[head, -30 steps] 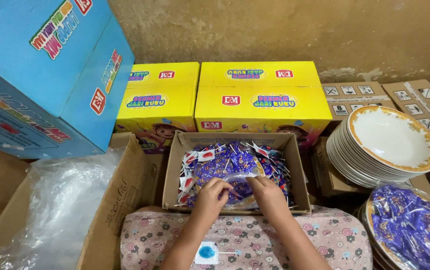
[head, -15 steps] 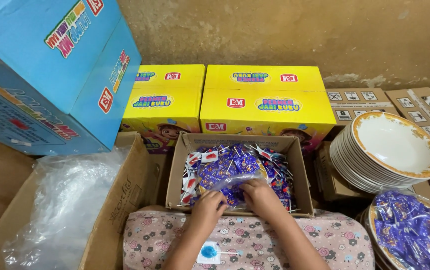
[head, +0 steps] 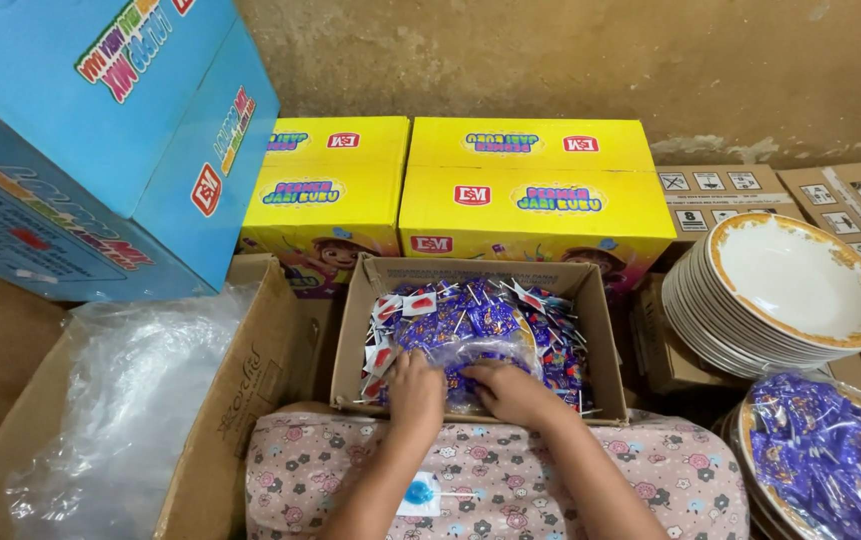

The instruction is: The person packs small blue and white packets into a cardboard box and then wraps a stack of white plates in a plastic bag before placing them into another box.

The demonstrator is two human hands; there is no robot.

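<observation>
— Room and floor?
— Rough tan plaster wall (head: 570, 60) at the back, cracked along its base. Cartons stand packed close together; no bare surface shows. A floral pink cushion (head: 510, 480) lies along the near edge.

— Packages, by place?
— Upper left: large blue carton (head: 80, 130), tilted, with multicoloured lettering and a small red-and-white badge. Back centre: two yellow cartons (head: 470, 190) side by side, each with red badges and a cartoon figure at the bottom. Back right: brown flat cartons (head: 720, 195) with black handling symbols. Left: open brown carton lined with clear plastic sheet (head: 130, 400). Right: stack of white plates (head: 780, 300) with gold rims; below it, a plate of purple sweets under clear wrap (head: 830, 450).

— Hands?
— Centre: open brown box (head: 475, 275) full of purple-wrapped lollipops (head: 480, 320). Left hand (head: 416, 385) and right hand (head: 510, 390) rest inside it, fingers curled over a clear plastic bag of lollipops (head: 475, 355) at the near side of the box; how firm the grip is cannot be told.
</observation>
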